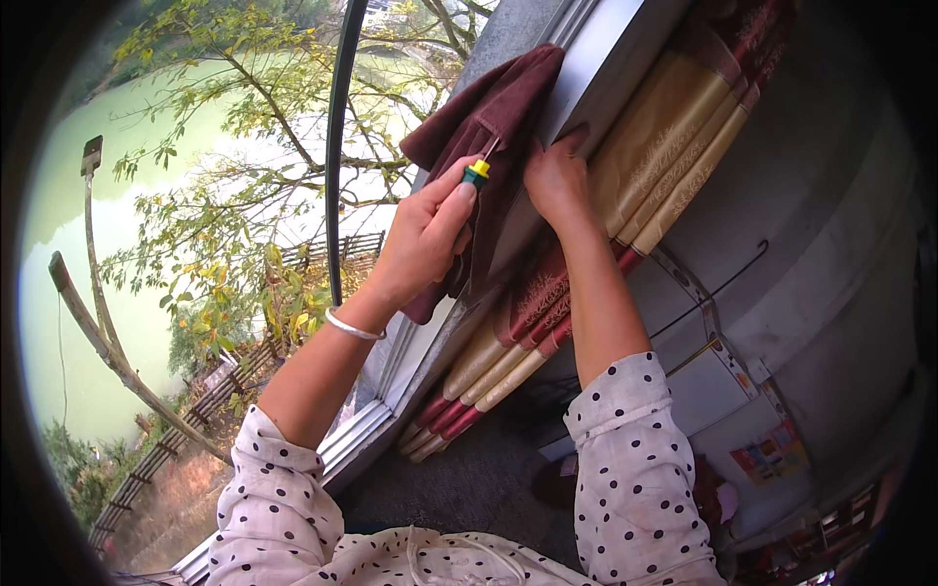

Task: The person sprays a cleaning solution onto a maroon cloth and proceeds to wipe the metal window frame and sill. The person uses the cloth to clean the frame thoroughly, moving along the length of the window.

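My left hand (429, 234), with a silver bangle (354, 326) on its wrist, grips a screwdriver by its green and yellow handle (476, 174). The metal shaft (492, 149) points up and right against a maroon cloth (469, 121). That cloth drapes over the window frame (586, 66) and hangs partly behind my left hand. At the frame's inner edge, right of the cloth, is my right hand (558, 179). Its fingers are bent and partly hidden, so whether it grips the frame or the cloth cannot be made out.
Gold and red patterned curtains (659, 161) hang along the inner side of the window. A window track (366, 425) runs toward the lower left. Outside are a leafy tree (275, 110), a wooden fence (161, 447) and greenish water (58, 308). A thin hooked rod (722, 286) shows indoors.
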`<action>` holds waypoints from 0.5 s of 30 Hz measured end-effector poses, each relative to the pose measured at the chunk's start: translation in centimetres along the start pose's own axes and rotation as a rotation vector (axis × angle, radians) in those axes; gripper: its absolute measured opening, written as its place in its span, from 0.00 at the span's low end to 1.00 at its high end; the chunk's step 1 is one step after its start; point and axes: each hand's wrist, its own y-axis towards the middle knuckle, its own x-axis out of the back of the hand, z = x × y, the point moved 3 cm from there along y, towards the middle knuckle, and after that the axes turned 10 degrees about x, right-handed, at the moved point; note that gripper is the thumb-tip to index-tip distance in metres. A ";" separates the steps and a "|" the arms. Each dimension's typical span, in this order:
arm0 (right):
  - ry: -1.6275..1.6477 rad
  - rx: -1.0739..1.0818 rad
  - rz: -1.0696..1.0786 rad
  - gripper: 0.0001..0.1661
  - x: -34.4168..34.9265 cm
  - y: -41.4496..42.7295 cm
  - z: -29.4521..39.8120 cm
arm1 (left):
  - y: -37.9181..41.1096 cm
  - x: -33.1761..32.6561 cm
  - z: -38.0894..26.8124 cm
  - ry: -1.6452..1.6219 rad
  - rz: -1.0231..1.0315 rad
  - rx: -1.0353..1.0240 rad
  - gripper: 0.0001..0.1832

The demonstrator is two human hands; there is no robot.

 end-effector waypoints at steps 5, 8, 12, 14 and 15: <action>-0.051 0.025 -0.009 0.52 0.0 0.1 0.1 | -9.5 3.6 7.2 0.149 0.002 0.226 0.23; -0.070 0.042 0.011 0.53 -0.1 0.3 0.0 | -11.7 4.1 9.4 0.084 -0.047 0.252 0.23; -0.070 0.042 0.031 0.54 -0.2 0.3 -0.1 | -12.1 4.1 10.2 0.107 -0.141 0.222 0.22; -0.051 0.037 0.023 0.54 -0.2 0.1 0.1 | -11.6 4.0 10.1 0.152 -0.156 0.210 0.22; -0.038 0.029 0.034 0.54 -0.2 0.2 0.1 | -11.3 3.9 10.1 0.171 -0.175 0.218 0.22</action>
